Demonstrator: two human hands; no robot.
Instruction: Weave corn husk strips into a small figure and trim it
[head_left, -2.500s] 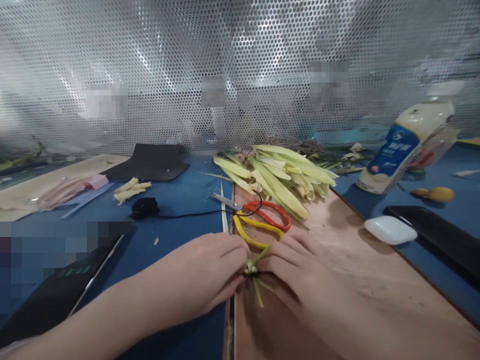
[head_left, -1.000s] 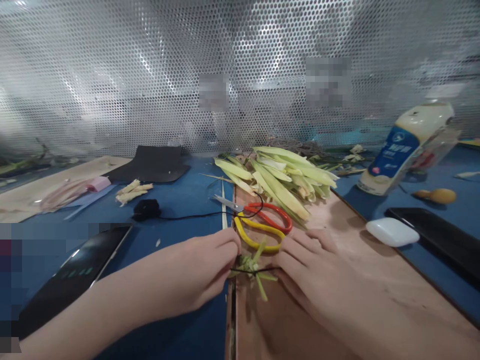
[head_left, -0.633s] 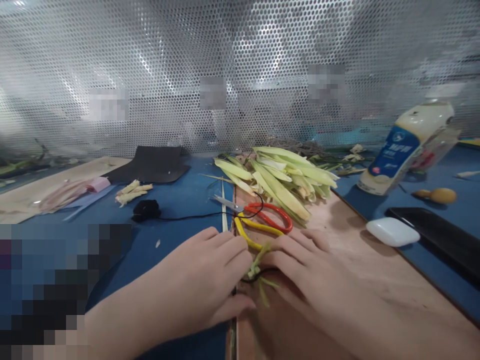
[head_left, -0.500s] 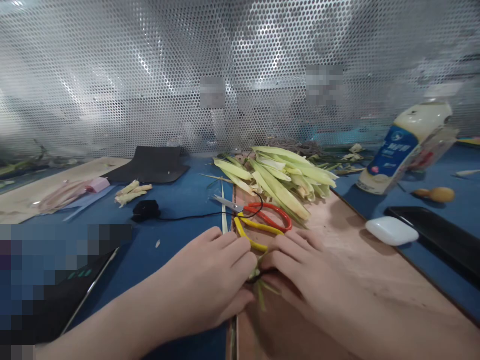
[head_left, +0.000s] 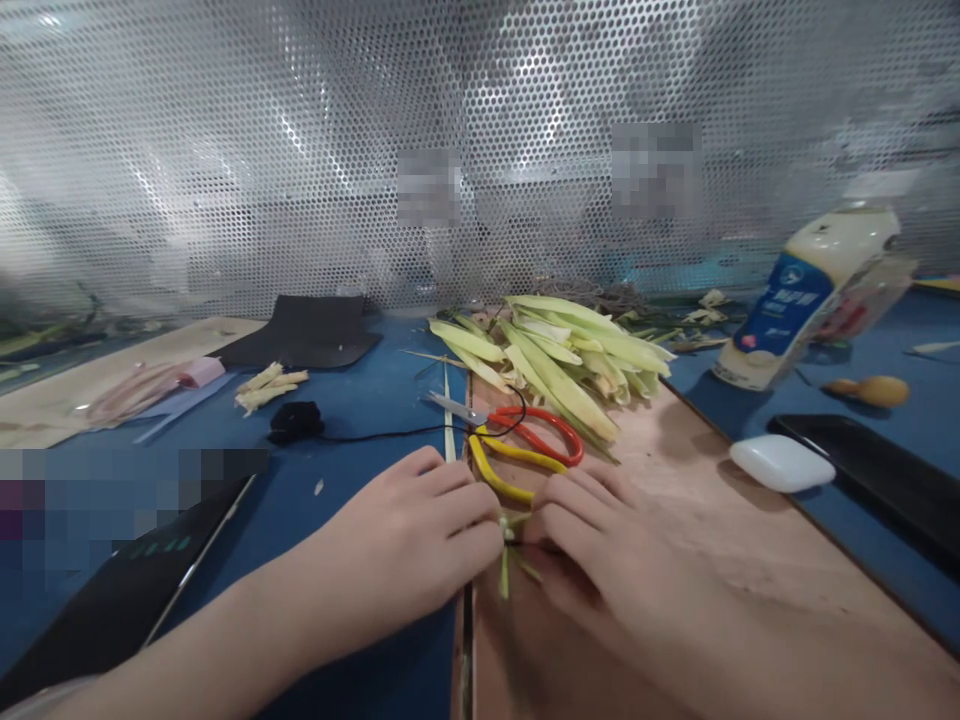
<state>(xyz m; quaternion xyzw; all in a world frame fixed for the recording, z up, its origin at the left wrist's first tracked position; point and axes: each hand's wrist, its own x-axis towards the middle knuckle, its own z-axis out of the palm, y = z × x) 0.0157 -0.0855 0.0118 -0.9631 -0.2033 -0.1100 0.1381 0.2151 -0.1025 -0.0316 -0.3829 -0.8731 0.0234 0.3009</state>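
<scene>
My left hand (head_left: 424, 540) and my right hand (head_left: 600, 535) meet over the wooden board (head_left: 697, 540). Between them is a small knotted piece of green corn husk strips (head_left: 508, 528), with loose ends pointing down. Fingers of both hands are curled in against it, and most of the piece is hidden. A short dark length of thread is only just visible at the knot. Right behind my hands lie scissors (head_left: 551, 428) with one red and one yellow handle. A heap of pale corn husks (head_left: 562, 350) rests beyond them.
A black ball of thread (head_left: 295, 422) sits left, its strand reaching the scissors. A phone (head_left: 127, 585) lies at lower left. On the right are a bottle (head_left: 795, 300), a white rounded case (head_left: 781, 462) and a black object (head_left: 892, 490). A perforated metal panel (head_left: 345, 150) stands behind.
One second ago my hands were farther apart with black thread stretched between them across the husk piece. They have since closed in around it. The scissors and husk heap have stayed put.
</scene>
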